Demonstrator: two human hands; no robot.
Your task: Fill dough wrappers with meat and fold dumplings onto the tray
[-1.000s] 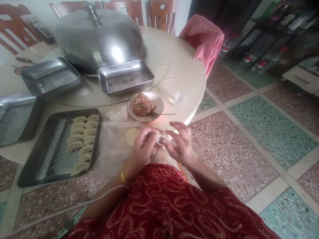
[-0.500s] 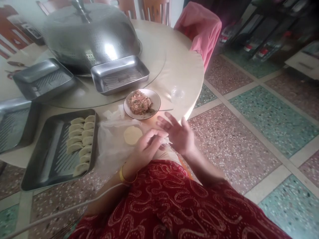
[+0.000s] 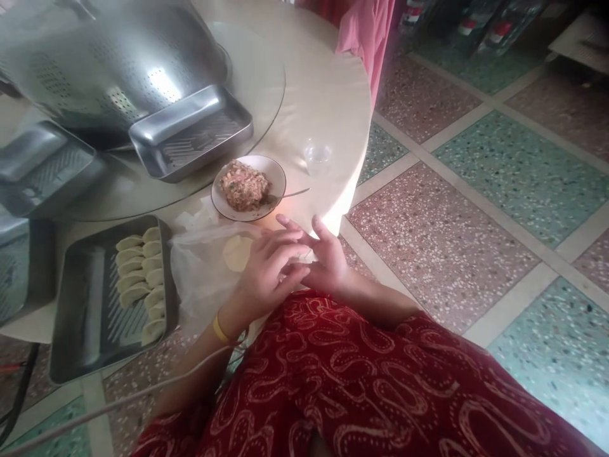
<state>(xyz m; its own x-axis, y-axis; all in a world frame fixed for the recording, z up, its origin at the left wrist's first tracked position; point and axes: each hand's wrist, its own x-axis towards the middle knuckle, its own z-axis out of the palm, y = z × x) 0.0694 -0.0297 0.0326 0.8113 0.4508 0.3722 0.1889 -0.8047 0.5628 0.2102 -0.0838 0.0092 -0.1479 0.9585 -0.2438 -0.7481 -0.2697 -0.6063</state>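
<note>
Left hand (image 3: 266,273) and right hand (image 3: 323,260) pressed together, fingers curled over a pale dough piece (image 3: 304,256), mostly hidden; hold unclear. Just left: soft round wrapper (image 3: 236,252) on crinkled clear plastic (image 3: 200,279). Beyond: white bowl (image 3: 276,178) of coarse minced filling. Farther left: ribbed steel tray (image 3: 80,330) with folded dumplings (image 3: 137,279). No legible writing.

I can read no words, brands or numbers anywhere here: the bottles (image 3: 469,25) on the floor past the table's far edge carry red labels, but they are too blurred and small for me to make out.
</note>
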